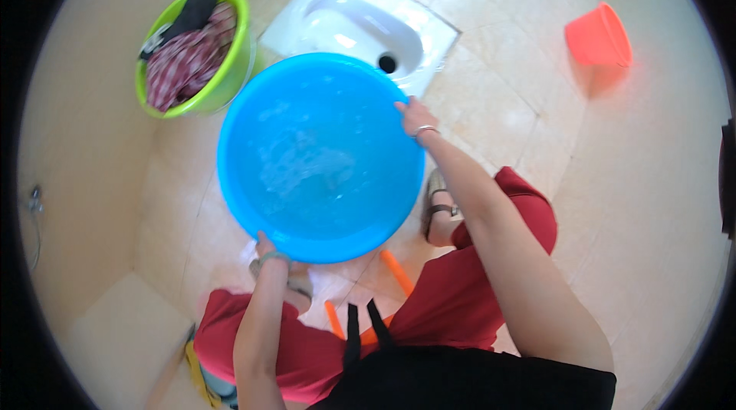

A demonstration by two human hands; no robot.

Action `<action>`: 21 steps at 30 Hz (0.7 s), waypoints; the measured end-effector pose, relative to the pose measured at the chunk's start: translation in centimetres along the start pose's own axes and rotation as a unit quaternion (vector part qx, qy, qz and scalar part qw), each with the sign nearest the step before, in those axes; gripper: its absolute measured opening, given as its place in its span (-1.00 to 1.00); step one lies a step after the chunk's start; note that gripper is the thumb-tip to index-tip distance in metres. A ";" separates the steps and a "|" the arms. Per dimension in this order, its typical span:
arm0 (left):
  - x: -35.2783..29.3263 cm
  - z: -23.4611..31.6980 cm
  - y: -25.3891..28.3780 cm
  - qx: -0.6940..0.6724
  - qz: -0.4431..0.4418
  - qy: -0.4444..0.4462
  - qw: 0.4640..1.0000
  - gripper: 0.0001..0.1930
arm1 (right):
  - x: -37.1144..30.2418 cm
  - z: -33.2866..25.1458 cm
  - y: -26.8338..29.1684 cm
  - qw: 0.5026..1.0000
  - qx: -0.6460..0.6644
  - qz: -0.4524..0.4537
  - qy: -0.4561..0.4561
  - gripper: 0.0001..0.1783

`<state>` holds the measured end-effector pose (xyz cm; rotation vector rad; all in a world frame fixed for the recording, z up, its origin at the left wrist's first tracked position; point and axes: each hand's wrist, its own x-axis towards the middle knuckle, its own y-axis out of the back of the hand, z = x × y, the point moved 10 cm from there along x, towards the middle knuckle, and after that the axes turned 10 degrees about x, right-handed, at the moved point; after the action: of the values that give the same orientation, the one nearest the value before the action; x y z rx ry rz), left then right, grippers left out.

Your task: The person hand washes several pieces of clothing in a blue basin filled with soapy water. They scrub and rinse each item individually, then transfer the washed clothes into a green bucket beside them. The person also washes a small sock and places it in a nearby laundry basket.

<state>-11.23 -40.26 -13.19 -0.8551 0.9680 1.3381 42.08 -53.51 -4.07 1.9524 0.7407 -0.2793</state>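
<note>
A large round blue basin [354, 249] sits low in front of me, holding shallow water [307, 164] with patches of whitish foam. My left hand [265, 246] grips the near-left part of its rim, thumb on top and most fingers out of sight underneath. On the far-right side, my right hand [416, 115] is closed over the rim, its thumb reaching slightly inward. The basin's far edge overlaps the white squat toilet [418, 9], whose dark drain hole shows just beyond the rim.
A lime-green tub [244, 15] piled with checked and dark clothes [188, 65] stands at far left. Far right is a coral-pink bucket [586, 36] by the wall. Orange stool legs [396, 272] show between my knees. A wall tap [34, 199] is at left.
</note>
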 end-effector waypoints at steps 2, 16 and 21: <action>0.3 -1.1 1.1 0.029 0.018 0.026 0.999 -0.42 | 0.7 -1.8 0.9 1.000 -0.013 0.001 0.017 -0.45; -7.6 -6.5 -8.0 0.010 -0.084 0.153 0.985 -0.32 | 4.8 -4.5 3.7 0.999 -0.014 0.012 0.047 -0.44; -6.6 -7.9 -5.9 0.020 0.009 0.151 0.988 -0.29 | 5.5 -4.5 3.5 0.998 0.057 0.021 0.033 -0.38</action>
<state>-5.81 -50.46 -10.32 -1.0397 1.2344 1.2222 47.98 -48.63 -2.01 2.0912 0.7389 -0.2369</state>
